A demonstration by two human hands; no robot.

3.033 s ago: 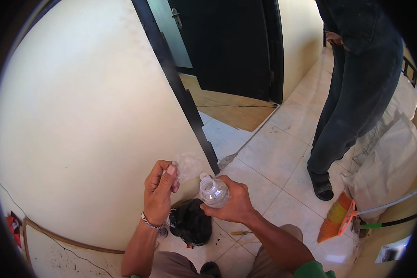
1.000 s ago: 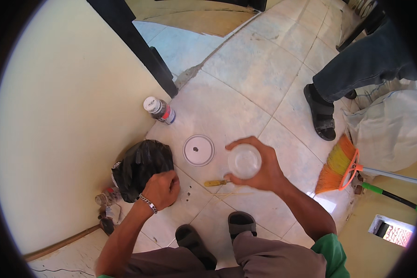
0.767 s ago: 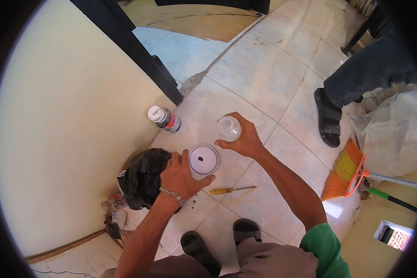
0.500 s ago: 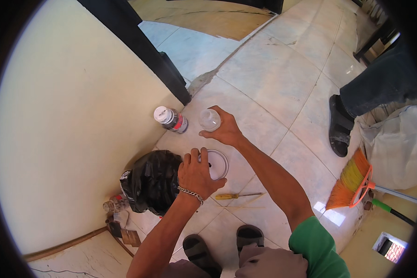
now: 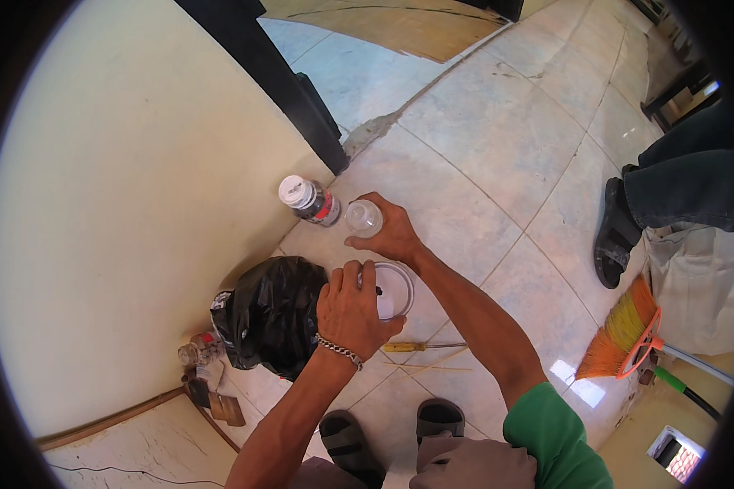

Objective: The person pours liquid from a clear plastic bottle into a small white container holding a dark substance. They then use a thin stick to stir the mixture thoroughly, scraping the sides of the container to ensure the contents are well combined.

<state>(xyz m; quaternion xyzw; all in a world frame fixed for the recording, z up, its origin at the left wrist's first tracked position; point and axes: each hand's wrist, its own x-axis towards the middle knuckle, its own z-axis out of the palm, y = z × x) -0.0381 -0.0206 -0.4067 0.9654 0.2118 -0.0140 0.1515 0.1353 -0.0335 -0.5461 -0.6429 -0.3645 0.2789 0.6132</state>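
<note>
Our left hand (image 5: 352, 308) grips the round lid (image 5: 393, 289). Our right hand (image 5: 390, 232) holds the small clear jar (image 5: 364, 218) by the bottle (image 5: 308, 200). The lid is off still.

Head-worn fisheye, steeply downward, close
</note>
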